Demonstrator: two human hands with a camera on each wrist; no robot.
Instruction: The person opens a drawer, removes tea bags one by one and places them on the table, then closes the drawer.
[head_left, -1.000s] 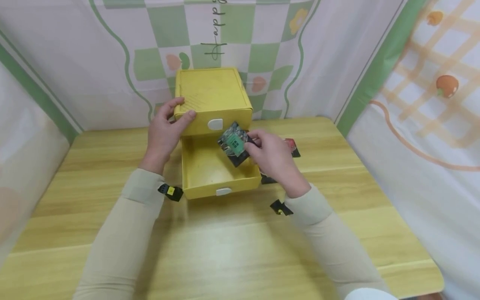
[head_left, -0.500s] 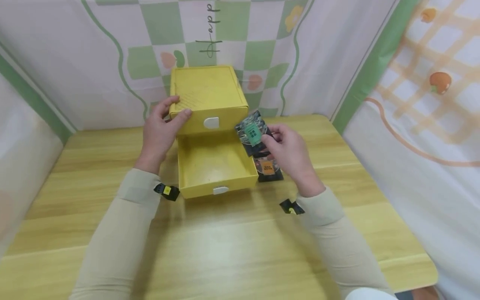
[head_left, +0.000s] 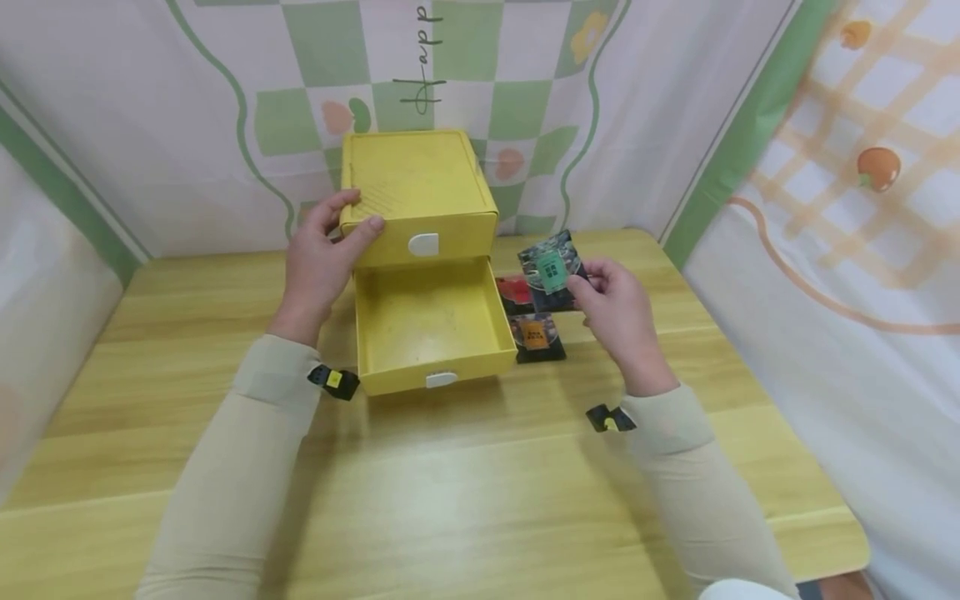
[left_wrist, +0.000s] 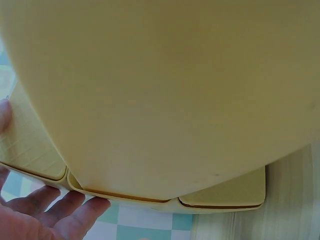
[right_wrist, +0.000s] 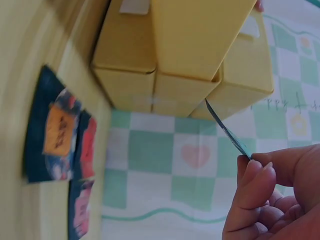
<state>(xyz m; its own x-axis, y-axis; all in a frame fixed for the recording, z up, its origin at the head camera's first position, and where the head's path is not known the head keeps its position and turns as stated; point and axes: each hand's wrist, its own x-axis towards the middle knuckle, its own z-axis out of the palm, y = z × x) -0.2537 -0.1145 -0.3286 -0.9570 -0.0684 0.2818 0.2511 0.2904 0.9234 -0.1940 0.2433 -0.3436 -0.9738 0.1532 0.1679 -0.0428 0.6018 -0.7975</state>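
Pinching green-labelled packet (head_left: 551,271), right hand (head_left: 621,315) moved rightward from drawer (head_left: 435,321); left hand (head_left: 321,260) grips yellow cabinet (head_left: 416,175).

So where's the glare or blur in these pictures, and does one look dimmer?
Head view: a pale glare patch on the tabletop, a soft shadow beside the right sleeve; left wrist view: dim, with the yellow drawer filling most of it, perhaps blocking light; right wrist view: lettering on the orange-labelled packet looks soft.
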